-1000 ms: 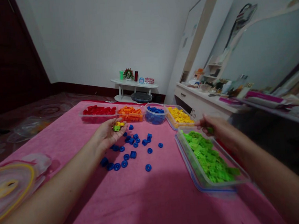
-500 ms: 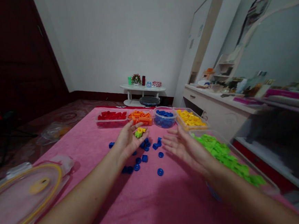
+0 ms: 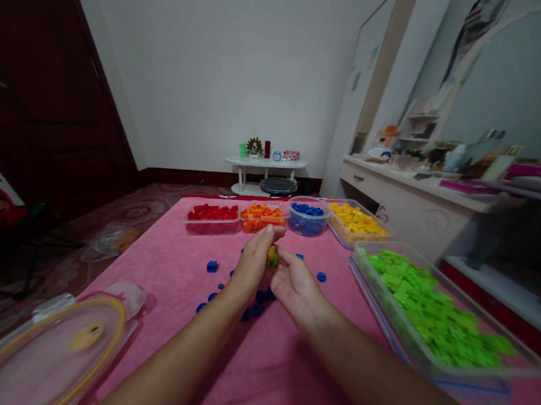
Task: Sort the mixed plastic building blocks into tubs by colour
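Observation:
Both hands are together above the middle of the pink cloth. My left hand (image 3: 252,260) is curled round a few small yellow and green building blocks (image 3: 273,256), partly hidden by the fingers. From the right, my right hand (image 3: 296,283) meets it, its fingers closed in against the same blocks. Loose blue building pieces, some square and some round like wheels, lie beneath and around the hands. One blue block (image 3: 212,266) sits to the left, and a blue wheel (image 3: 322,277) lies to the right.
Along the far edge stand tubs of red blocks (image 3: 212,213), orange blocks (image 3: 262,214), blue blocks (image 3: 307,211) and yellow blocks (image 3: 357,219). A long tub of green blocks (image 3: 435,308) is at right. A clear lid with a yellow rim (image 3: 119,323) lies at left.
My hands were apart, the left palm open with the yellow and green blocks on it. Now they have come together around the blocks. The view has shifted slightly.

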A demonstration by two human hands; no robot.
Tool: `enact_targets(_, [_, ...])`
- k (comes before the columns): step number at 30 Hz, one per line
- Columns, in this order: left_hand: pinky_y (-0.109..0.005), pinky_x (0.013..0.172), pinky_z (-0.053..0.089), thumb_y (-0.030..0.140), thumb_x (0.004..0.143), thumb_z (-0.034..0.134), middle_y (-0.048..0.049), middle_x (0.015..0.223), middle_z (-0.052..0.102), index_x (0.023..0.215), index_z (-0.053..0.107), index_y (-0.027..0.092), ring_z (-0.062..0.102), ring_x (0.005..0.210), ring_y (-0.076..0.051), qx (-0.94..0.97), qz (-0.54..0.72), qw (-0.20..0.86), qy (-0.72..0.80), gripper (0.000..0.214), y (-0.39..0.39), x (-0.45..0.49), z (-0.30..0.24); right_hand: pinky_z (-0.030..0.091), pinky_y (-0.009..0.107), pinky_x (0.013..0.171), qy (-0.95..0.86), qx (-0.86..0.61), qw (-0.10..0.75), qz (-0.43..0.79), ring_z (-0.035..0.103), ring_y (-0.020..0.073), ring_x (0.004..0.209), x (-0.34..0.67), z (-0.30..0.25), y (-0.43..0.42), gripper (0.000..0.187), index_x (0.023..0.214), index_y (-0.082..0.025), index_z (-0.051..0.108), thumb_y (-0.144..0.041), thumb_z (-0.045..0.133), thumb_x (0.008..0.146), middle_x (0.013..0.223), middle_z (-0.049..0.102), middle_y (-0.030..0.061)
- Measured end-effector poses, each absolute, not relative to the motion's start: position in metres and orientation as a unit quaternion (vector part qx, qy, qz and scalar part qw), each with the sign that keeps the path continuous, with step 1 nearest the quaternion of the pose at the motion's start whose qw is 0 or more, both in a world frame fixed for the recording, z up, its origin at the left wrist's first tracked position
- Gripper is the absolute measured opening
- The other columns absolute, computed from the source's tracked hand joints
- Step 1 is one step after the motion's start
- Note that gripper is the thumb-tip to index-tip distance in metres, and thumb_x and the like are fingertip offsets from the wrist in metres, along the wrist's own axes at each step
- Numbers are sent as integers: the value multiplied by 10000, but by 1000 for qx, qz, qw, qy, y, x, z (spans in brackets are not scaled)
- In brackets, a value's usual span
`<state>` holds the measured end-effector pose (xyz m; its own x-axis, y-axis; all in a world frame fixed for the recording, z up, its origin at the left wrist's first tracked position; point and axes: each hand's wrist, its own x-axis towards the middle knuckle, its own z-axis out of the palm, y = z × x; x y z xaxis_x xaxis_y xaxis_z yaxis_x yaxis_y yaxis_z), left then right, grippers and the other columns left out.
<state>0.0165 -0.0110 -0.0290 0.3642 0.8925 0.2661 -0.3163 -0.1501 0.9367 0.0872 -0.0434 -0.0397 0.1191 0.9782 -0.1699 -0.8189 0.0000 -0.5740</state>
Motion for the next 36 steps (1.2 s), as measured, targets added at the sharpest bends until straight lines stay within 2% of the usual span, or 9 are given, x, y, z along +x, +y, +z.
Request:
enact_targets(5, [-314,936,411,344,849,494,-80,1088,651,1005,658,180,565,1068,-201,630,501,545,236,279,-9,11,-22,536,202,686,-44,-274,729,626,614,100,630,94,-39,-45,207,777,-181,586,-29,450,814,665,645,1])
enact_targets(9, [-325,894,401,207,724,621,-47,972,654,899,669,209,568,954,-202,756,480,346,280,182,-5,4,-21,518,172,614,-16,-265,730,630,615,96,625,100,-33,-46,208,767,-170,581,-73,425,864,659,632,12])
enact_targets(12, [-335,823,394,234,663,691,-37,837,645,800,681,230,542,864,-216,839,405,211,297,138,-6,2,-25,468,136,522,-20,-267,724,636,585,83,577,103,-32,-47,242,720,-164,575,-113,408,887,625,610,11])
enact_targets(16, [-316,744,390,250,678,679,-39,805,643,818,673,246,534,822,-218,863,372,136,314,141,-10,2,-29,437,124,498,-39,-266,728,631,545,61,532,102,-36,-46,258,668,-173,546,-140,425,894,623,593,-12])
enact_targets(22, [-305,764,412,188,691,616,-28,823,662,801,664,229,558,795,-197,849,418,152,284,127,-12,3,-24,483,177,661,-83,-297,758,575,606,80,661,103,-33,-48,164,718,-194,513,-132,471,864,715,637,-15])
enact_targets(26, [-280,760,427,175,662,657,-19,811,668,785,686,234,564,772,-183,812,482,204,257,139,-17,4,-16,508,267,735,-203,-333,738,550,647,127,776,130,-5,-78,70,798,-188,520,-182,484,858,845,687,40])
enact_targets(31, [-223,665,444,131,611,705,-9,750,661,721,701,229,558,696,-153,756,508,314,269,147,-25,8,-9,479,198,516,-460,-543,563,420,604,110,569,210,37,-138,117,810,-165,571,-258,627,766,658,660,9])
enact_targets(34, [-203,637,449,138,613,717,-12,749,665,699,700,219,566,685,-141,737,509,349,275,119,-27,10,-8,341,153,359,-500,-678,400,362,561,100,448,271,42,-170,101,737,-172,612,-250,670,711,570,637,-5])
enact_targets(36, [-195,638,455,141,618,717,-12,758,671,704,701,217,574,691,-136,743,505,342,275,116,-27,11,-8,240,164,311,-481,-732,390,285,452,69,325,308,37,-188,154,563,-182,592,-161,741,594,455,571,-26])
